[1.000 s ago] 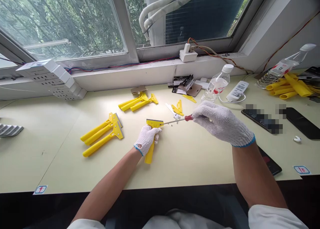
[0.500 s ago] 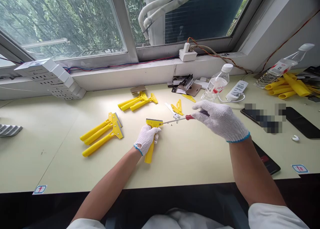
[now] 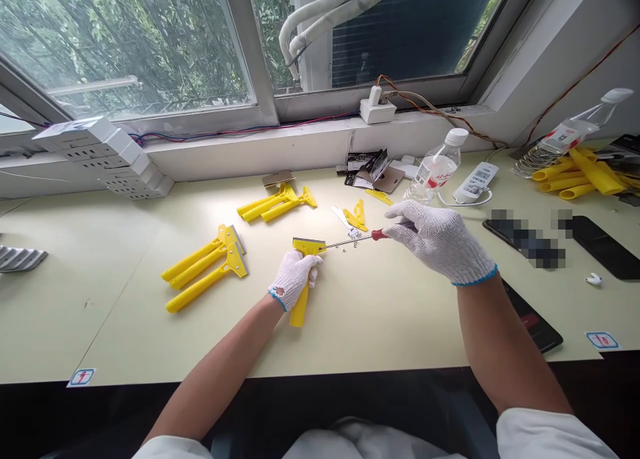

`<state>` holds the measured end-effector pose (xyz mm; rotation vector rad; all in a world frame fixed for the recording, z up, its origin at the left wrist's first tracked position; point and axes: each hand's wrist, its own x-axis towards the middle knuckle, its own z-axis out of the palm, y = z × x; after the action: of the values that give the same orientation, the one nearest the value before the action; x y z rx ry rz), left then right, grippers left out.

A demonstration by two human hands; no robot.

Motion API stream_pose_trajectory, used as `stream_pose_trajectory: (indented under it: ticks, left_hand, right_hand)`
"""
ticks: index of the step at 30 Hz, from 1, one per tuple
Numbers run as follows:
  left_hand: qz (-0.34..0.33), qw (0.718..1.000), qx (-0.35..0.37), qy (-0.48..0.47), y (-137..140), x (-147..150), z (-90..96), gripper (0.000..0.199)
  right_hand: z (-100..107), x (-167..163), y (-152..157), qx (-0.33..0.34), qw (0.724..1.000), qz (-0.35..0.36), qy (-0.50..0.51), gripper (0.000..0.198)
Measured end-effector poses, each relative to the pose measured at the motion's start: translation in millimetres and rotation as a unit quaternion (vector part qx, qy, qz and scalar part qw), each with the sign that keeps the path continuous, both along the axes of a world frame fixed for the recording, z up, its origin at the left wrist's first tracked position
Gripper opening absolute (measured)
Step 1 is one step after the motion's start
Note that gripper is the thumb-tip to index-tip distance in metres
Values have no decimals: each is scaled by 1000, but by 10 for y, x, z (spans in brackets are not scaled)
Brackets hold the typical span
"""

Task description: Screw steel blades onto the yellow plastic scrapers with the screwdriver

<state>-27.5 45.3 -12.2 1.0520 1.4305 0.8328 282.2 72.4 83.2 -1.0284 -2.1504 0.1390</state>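
My left hand, in a white knit glove, is wrapped round the neck of a yellow scraper with a metal blade along its head. My gloved right hand grips a screwdriver with a red handle. Its long shaft points left, and the tip meets the right side of the scraper's head. Small screws lie scattered just beyond the shaft, beside loose yellow plates and a white strip. To the left rest three scrapers with blades.
Several yellow handles lie at the back. A water bottle, a power strip and black packaging stand behind my right hand. Phones and an earbud are at the right. White boxes lean at the far left.
The whole view has shifted very slightly. Both hands keep their holds, and the screwdriver tip stays against the scraper's head.
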Motion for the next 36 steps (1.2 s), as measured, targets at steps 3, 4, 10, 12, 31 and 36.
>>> stream_pose_trajectory:
  ticks: [3, 4, 10, 12, 31, 36]
  left_hand:
    - [5, 1000, -2, -8, -1, 5, 3, 24]
    - [5, 1000, -4, -12, 0, 7, 1, 21]
    - [1, 1000, 2, -19, 12, 2, -26, 19]
    - [-2, 1000, 7, -23, 14, -1, -30, 19]
    - [15, 943, 9, -331, 10, -52, 143, 51]
    - [27, 941, -6, -338, -9, -19, 149, 65]
  right_hand:
    - [39, 2, -18, -27, 998, 52, -8, 10]
    - [60, 9, -22, -31, 997, 69, -13, 7]
    - [99, 37, -24, -36, 995, 94, -10, 11]
    - [80, 41, -19, -39, 995, 86, -14, 11]
    - [-365, -190, 369, -300, 815, -3, 496, 54]
    - [-555, 47, 549, -412, 884, -196, 101, 25]
